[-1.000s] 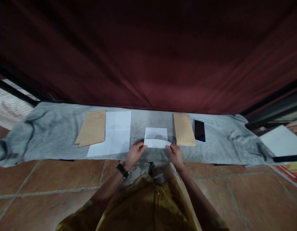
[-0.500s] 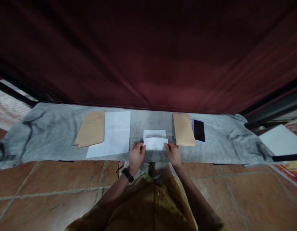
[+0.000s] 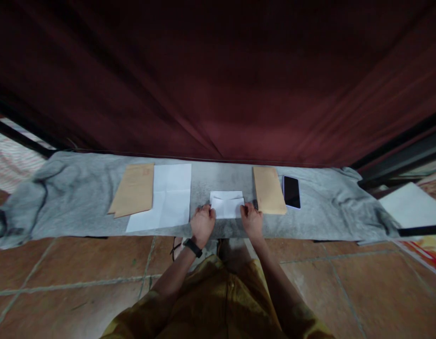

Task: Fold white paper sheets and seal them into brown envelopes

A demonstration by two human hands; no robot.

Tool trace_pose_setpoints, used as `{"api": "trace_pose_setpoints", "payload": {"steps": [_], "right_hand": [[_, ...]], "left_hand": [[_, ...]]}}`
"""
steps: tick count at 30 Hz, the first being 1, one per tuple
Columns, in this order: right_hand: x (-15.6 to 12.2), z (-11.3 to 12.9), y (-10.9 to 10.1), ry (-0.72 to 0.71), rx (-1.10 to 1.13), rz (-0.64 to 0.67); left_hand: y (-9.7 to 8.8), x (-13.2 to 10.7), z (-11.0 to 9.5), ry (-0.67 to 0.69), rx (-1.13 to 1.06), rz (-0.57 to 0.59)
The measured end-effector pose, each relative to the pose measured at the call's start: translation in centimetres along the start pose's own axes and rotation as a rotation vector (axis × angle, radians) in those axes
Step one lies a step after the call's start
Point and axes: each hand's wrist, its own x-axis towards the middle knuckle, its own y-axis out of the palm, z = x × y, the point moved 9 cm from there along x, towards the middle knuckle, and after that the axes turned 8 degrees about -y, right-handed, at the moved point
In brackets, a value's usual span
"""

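Observation:
A white sheet of paper [image 3: 227, 208], its near part folded over toward the far edge, lies on the grey cloth in front of me. The far strip shows beyond the flap. At its left edge, my left hand [image 3: 203, 225] is closed, fingers curled on the paper; a dark band circles that wrist. Opposite, my right hand [image 3: 252, 223] pinches the right edge. The fingertips of both hands are partly hidden. Brown envelopes [image 3: 135, 188] overlap larger white paper [image 3: 173, 195] to the left. Another brown envelope [image 3: 269, 190] lies just beyond my right hand.
A phone [image 3: 292, 192] with a dark screen lies right of the single envelope. Grey cloth [image 3: 327, 202] covers the narrow table. A dark red curtain [image 3: 218, 94] hangs along its far side. At the far right is a white board [image 3: 412, 205].
The raised flap of the paper has come down flatter onto the sheet. Both hands have lowered with it and stay at its two sides.

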Motion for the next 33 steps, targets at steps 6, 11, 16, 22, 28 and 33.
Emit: {"api": "trace_pose_setpoints", "payload": {"steps": [6, 11, 16, 22, 28, 33], "right_hand": [[-0.3, -0.3, 0.4, 0.060, 0.052, 0.067], [-0.1, 0.4, 0.4, 0.006, -0.006, 0.036], [0.0, 0.7, 0.6, -0.029, -0.029, 0.037], [0.1, 0.5, 0.9, -0.002, -0.061, 0.082], [0.0, 0.4, 1.1, 0.006, -0.062, 0.086], [0.2, 0.3, 1.1, 0.011, -0.045, 0.095]], "left_hand": [[0.3, 0.1, -0.2, -0.022, 0.031, 0.018], [0.6, 0.1, -0.2, 0.006, 0.069, -0.036], [0.7, 0.2, -0.3, 0.003, 0.097, -0.041], [0.7, 0.5, 0.1, -0.073, 0.083, -0.002], [-0.5, -0.3, -0.1, 0.033, -0.004, -0.146], [-0.8, -2.5, -2.3, 0.343, 0.018, -0.219]]}}
